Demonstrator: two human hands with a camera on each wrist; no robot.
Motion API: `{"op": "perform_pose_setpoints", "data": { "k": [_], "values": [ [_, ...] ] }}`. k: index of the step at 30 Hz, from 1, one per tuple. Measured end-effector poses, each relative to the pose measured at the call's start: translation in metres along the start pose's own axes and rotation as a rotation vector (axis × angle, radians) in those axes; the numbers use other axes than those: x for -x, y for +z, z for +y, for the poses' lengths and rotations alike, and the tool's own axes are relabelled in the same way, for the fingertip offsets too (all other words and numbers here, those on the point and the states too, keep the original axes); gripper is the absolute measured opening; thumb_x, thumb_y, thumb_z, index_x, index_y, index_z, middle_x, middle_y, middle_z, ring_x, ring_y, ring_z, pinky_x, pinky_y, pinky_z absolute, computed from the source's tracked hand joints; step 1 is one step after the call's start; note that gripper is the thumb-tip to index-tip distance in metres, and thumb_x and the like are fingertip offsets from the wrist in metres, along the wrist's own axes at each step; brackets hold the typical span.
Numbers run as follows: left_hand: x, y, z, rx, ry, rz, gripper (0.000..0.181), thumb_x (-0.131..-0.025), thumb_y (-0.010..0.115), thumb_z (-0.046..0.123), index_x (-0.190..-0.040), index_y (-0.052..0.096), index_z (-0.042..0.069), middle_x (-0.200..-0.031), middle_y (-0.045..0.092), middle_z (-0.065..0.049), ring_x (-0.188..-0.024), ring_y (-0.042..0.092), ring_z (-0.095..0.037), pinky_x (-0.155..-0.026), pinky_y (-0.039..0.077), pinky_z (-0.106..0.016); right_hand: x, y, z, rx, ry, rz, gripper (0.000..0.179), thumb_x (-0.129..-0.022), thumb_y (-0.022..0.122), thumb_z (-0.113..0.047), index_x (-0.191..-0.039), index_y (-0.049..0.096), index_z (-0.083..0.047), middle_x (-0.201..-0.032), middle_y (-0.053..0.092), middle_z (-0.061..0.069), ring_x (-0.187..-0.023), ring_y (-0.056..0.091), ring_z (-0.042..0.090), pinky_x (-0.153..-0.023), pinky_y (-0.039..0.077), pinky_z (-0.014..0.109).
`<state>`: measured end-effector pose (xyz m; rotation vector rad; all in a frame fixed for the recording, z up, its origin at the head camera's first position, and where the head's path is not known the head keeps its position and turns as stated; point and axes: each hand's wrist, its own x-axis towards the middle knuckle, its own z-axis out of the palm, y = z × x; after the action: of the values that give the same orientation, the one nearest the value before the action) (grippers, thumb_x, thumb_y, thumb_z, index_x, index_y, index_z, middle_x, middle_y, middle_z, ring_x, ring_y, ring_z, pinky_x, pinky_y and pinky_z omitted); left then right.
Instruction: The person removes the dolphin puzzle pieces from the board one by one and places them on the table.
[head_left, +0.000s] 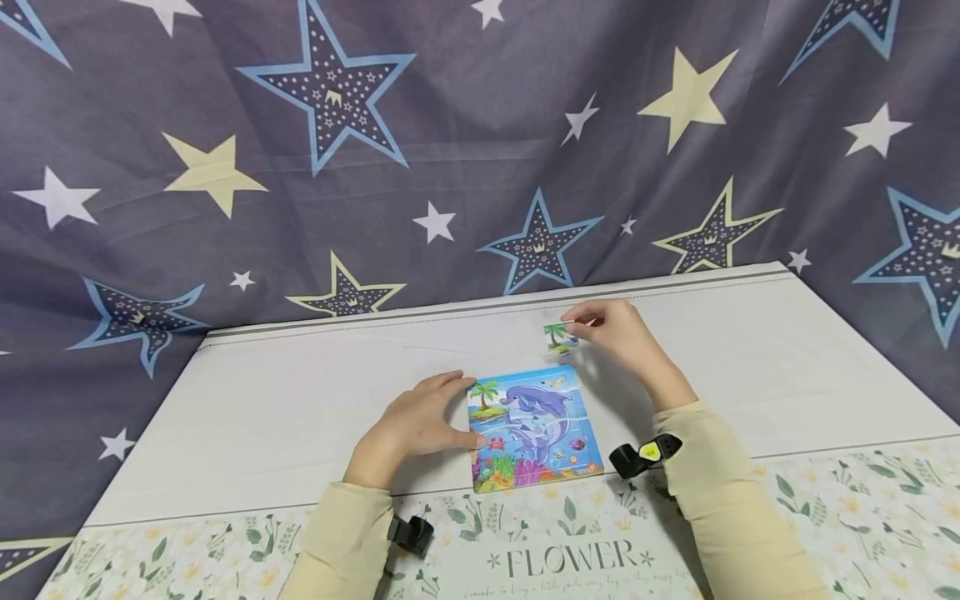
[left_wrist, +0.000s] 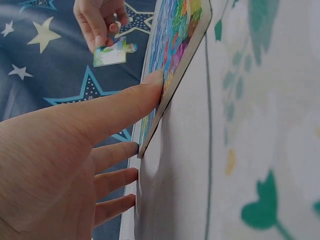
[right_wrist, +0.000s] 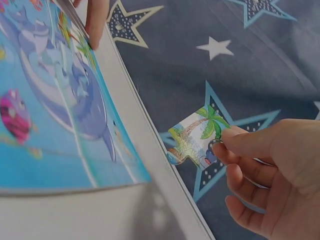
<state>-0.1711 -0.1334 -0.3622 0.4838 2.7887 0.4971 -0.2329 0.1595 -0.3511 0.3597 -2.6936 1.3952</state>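
Note:
A square jigsaw puzzle (head_left: 491,458) with dolphins, a palm island and coral lies flat on the table. Along its left side rests my left hand (head_left: 420,425), fingers fairly straight. The thumb (left_wrist: 135,100) touches the puzzle's edge and the forefinger reaches its far left corner. Beyond the puzzle, my right hand (head_left: 618,333) pinches a single puzzle piece (right_wrist: 192,132) between thumb and forefinger. The piece (head_left: 555,335) shows a green palm tree and has a rounded tab. It is held up above the far part of the table, picture side toward the head camera.
The table (head_left: 300,433) has a white cover, with a flowered band and the word FLOWER (head_left: 570,558) along the near side. Behind it hangs a dark curtain (head_left: 450,125) with stars. Each wrist wears a black camera strap (head_left: 648,452).

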Motion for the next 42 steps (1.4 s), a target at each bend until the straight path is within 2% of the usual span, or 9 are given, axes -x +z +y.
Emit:
{"op": "perform_pose_setpoints", "data": {
  "k": [7, 14, 22, 26, 31, 42],
  "values": [
    [-0.001, 0.001, -0.001, -0.003, 0.0, 0.005, 0.092, -0.076, 0.079, 0.054, -0.152, 0.043, 0.017, -0.159, 0.033, -0.008, -0.145, 0.029, -0.034, -0.113, 0.026, -0.062, 0.001, -0.008, 0.012, 0.001, 0.056, 0.059, 0.02, -0.093, 0.067, -0.008, -0.109, 0.073, 0.002, -0.098, 0.073, 0.016, -0.082, 0.062, 0.027, -0.074, 0.05, 0.033],
    [-0.001, 0.0, -0.001, -0.001, 0.0, 0.0, 0.091, -0.077, 0.079, 0.053, -0.152, 0.042, 0.017, -0.159, 0.032, -0.008, -0.145, 0.028, -0.034, -0.113, 0.025, -0.062, 0.003, -0.013, 0.023, 0.049, 0.06, 0.094, 0.02, -0.094, 0.065, -0.008, -0.109, 0.073, 0.003, -0.101, 0.072, 0.019, -0.086, 0.062, 0.027, -0.074, 0.048, 0.031],
    [0.0, 0.0, 0.0, 0.004, -0.001, -0.003, 0.09, -0.077, 0.079, 0.052, -0.152, 0.042, 0.017, -0.159, 0.033, -0.008, -0.145, 0.028, -0.034, -0.113, 0.026, -0.062, 0.004, -0.013, 0.031, 0.044, 0.066, 0.1, 0.022, -0.091, 0.068, -0.004, -0.11, 0.07, 0.006, -0.093, 0.071, 0.02, -0.072, 0.06, 0.017, -0.065, 0.047, 0.027],
    [0.0, 0.0, 0.0, 0.004, -0.001, -0.004, 0.09, -0.077, 0.079, 0.052, -0.152, 0.042, 0.017, -0.159, 0.033, -0.008, -0.145, 0.028, -0.034, -0.113, 0.026, -0.062, 0.005, -0.011, 0.036, 0.047, 0.067, 0.111, 0.024, -0.089, 0.068, -0.001, -0.111, 0.07, 0.007, -0.092, 0.07, 0.021, -0.076, 0.062, 0.023, -0.066, 0.047, 0.028],
    [0.0, 0.0, -0.001, 0.001, -0.001, -0.002, 0.091, -0.077, 0.079, 0.053, -0.152, 0.042, 0.017, -0.159, 0.032, -0.008, -0.146, 0.028, -0.033, -0.114, 0.024, -0.062, 0.005, -0.009, 0.04, 0.055, 0.09, 0.12, 0.024, -0.088, 0.069, -0.002, -0.11, 0.07, 0.008, -0.093, 0.069, 0.022, -0.082, 0.063, 0.031, -0.059, 0.048, 0.027],
    [0.0, 0.001, -0.002, 0.0, -0.003, -0.007, 0.091, -0.077, 0.079, 0.054, -0.152, 0.041, 0.017, -0.159, 0.032, -0.008, -0.146, 0.028, -0.033, -0.114, 0.025, -0.061, 0.006, -0.003, 0.045, 0.091, 0.139, 0.143, 0.025, -0.089, 0.069, -0.002, -0.112, 0.068, 0.008, -0.091, 0.068, 0.02, -0.078, 0.061, 0.029, -0.057, 0.046, 0.028]
  ]
}}
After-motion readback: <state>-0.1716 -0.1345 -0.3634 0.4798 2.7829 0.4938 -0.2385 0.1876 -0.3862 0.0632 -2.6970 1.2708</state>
